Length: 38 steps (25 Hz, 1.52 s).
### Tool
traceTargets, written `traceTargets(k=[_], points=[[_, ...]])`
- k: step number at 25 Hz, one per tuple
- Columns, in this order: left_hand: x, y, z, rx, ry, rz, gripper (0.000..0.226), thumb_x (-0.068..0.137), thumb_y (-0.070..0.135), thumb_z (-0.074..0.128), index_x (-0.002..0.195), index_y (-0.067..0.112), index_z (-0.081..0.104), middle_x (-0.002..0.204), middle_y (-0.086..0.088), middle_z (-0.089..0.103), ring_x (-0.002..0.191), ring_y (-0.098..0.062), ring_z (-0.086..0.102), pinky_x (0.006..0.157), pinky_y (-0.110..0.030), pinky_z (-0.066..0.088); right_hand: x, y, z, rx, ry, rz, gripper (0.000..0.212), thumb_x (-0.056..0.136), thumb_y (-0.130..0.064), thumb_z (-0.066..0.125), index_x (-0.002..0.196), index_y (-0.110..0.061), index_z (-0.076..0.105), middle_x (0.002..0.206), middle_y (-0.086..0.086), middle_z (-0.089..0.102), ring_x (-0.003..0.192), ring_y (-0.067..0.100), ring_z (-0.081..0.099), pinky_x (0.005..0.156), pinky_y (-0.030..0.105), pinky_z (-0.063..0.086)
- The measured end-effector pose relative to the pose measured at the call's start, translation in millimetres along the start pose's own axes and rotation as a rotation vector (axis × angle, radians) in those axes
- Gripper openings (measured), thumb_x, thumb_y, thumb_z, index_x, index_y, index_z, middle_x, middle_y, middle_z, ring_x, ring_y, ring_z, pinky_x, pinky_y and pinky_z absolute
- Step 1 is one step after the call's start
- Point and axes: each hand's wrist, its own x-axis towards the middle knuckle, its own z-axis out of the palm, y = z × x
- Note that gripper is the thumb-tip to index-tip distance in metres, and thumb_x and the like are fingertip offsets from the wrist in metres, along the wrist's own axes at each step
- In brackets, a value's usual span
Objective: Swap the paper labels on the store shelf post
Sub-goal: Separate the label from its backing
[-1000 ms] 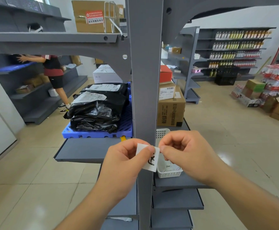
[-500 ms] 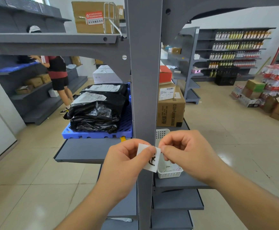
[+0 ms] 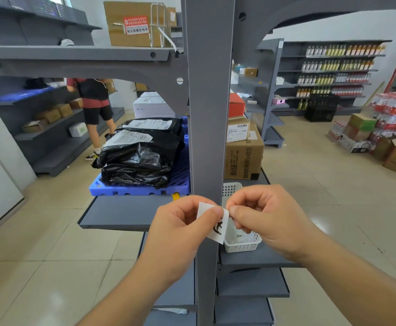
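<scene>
Your left hand and right hand both pinch a small white paper label with black brushed marks, curled slightly, held before the smooth grey metal shelf post.

Your left hand and right hand pinch a white label with a black mark between thumbs and forefingers, directly in front of the grey post. Behind the label, on a shelf right of the post, stands a white basket. Left of the post, black bags lie on a blue pallet; a brown box sits to the right.
</scene>
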Motion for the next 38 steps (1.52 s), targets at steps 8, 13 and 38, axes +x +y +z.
traceTargets(k=[8, 13, 38], points=[[-1.0, -8.1, 3.3, 0.09, 0.172, 0.095, 0.034, 0.069, 0.045, 0.081, 0.1, 0.036, 0.069, 0.087, 0.014, 0.062, 0.083, -0.015, 0.058, 0.074, -0.036, 0.052, -0.8, 8.1, 9.8, 0.174, 0.064, 0.052, 0.042, 0.096, 0.001, 0.06, 0.069, -0.026, 0.077, 0.056, -0.002, 0.064, 0.051, 0.009, 0.054, 0.053, 0.018, 0.048], [0.4, -6.2, 3.7, 0.105, 0.183, 0.151, 0.012, 0.083, 0.024, 0.083, 0.084, 0.029, 0.071, 0.076, 0.007, 0.061, 0.071, -0.015, 0.053, 0.067, -0.04, 0.05, -0.5, 6.0, 14.0, 0.224, 0.111, 0.054, 0.043, 0.096, 0.004, 0.056, 0.068, -0.022, 0.076, 0.054, -0.001, 0.062, 0.049, 0.009, 0.053, 0.052, 0.018, 0.047], [15.1, -5.4, -3.3, -0.035, 0.277, -0.094, 0.019, 0.091, 0.009, 0.07, 0.075, 0.014, 0.08, 0.059, 0.008, 0.067, 0.051, 0.001, 0.053, 0.05, -0.008, 0.042, 23.4, 63.5, -15.7, 0.253, 0.306, 0.211, 0.031, 0.095, 0.003, 0.056, 0.072, -0.011, 0.07, 0.059, 0.005, 0.058, 0.049, 0.01, 0.05, 0.048, 0.015, 0.045]])
